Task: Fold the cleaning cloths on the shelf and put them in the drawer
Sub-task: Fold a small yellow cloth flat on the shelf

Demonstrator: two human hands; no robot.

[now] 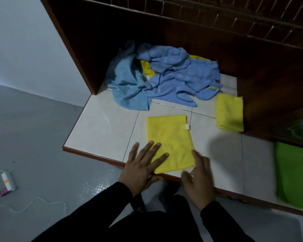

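Dim, cool indoor light falls from above and the near side, leaving the wooden back wall (129,28) of the shelf nearly black. The pale tiles (103,126) carry a soft sheen, and a blurred shadow lies on them just right of the flat yellow cloth (170,137). The right hand (198,179) and the green cloth (294,173) at the frame's right edge are smeared by motion blur. Straight lines bow toward the edges from the wide lens.

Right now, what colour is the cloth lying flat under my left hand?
Yellow. The cloth under the left hand has a small white tag on its edge, seen in the head view.
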